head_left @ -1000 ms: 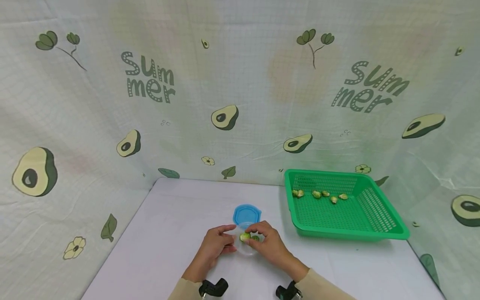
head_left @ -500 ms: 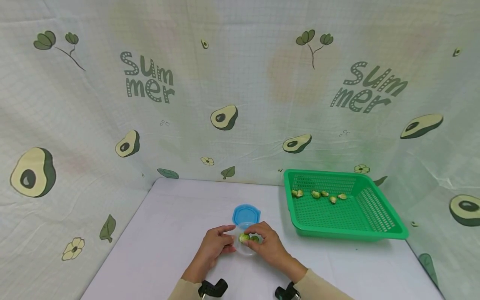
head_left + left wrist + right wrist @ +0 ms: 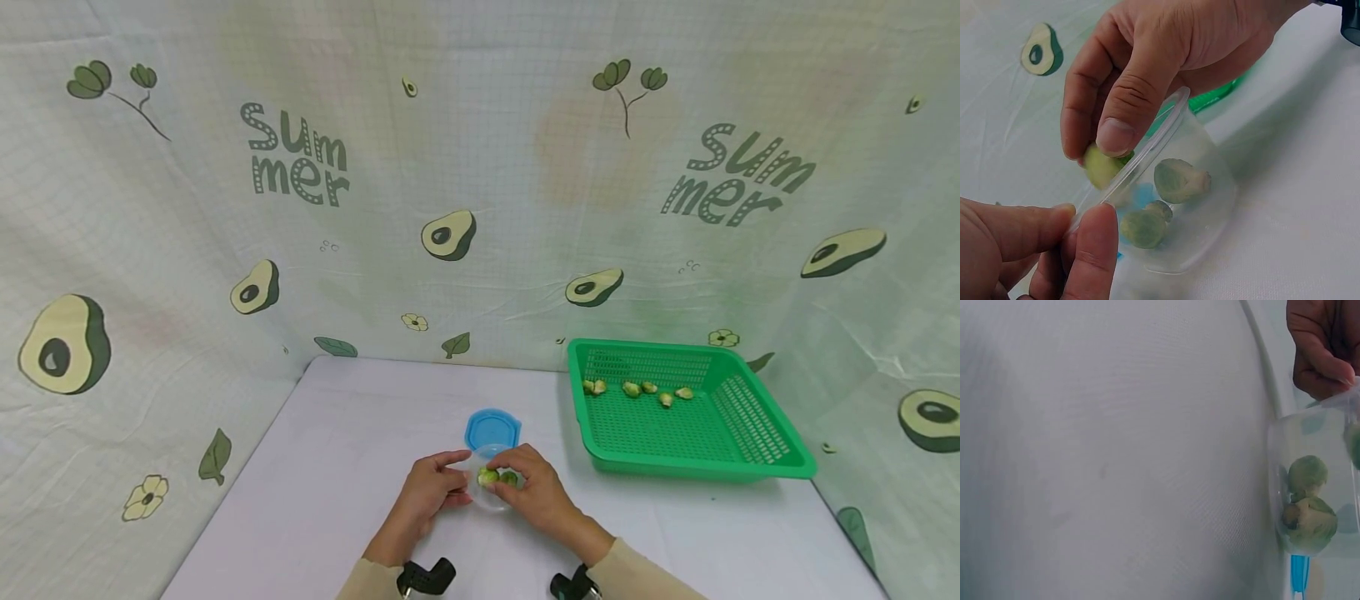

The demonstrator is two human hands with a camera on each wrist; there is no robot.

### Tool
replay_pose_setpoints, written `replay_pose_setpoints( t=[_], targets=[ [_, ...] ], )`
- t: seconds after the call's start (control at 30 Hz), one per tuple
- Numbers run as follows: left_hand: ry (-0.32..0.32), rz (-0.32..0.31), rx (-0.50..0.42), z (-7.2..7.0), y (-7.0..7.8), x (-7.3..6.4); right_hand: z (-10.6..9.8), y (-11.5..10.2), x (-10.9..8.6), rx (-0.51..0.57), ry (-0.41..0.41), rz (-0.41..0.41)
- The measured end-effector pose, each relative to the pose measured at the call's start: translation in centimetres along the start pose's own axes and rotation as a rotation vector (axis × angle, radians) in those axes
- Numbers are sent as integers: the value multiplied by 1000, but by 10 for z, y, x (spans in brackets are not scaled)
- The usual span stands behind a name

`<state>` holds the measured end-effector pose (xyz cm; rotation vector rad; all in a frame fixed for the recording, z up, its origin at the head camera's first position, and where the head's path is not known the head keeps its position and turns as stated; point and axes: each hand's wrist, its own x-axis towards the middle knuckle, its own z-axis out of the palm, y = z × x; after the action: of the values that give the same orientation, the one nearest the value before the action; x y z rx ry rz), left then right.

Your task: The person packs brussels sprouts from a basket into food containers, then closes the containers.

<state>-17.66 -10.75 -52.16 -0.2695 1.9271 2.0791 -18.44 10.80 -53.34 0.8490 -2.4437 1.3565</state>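
Note:
A clear plastic cup (image 3: 1207,150) stands on the table in front of me. My left hand (image 3: 433,486) pinches its rim between thumb and fingers, plainest in the left wrist view. At the cup's mouth my right hand (image 3: 538,486) holds a Brussels sprout (image 3: 1101,167) between thumb and fingers. Through the cup's wall I see two more sprouts, an upper one (image 3: 1175,181) and a lower one (image 3: 1142,229), lying inside. The right wrist view catches the cup only at its right edge, with my left fingers (image 3: 1322,359) above it.
A blue lid (image 3: 492,429) lies just behind the cup. To the right at the back stands a green plastic basket (image 3: 697,458) with several Brussels sprouts (image 3: 632,389) along its far side. A printed cloth (image 3: 517,308) hangs behind the white table (image 3: 360,433).

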Motion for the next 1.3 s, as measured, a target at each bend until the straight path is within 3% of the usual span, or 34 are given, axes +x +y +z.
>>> replay_pose_setpoints(
  t=[0.57,1.3],
  targets=[
    [-6,-5,-13,0,-1,-3,-2,2,-2,77,3,47],
    [8,-13,3,-1,0,-2,-13,-6,4,158,-21,235]
  ],
)
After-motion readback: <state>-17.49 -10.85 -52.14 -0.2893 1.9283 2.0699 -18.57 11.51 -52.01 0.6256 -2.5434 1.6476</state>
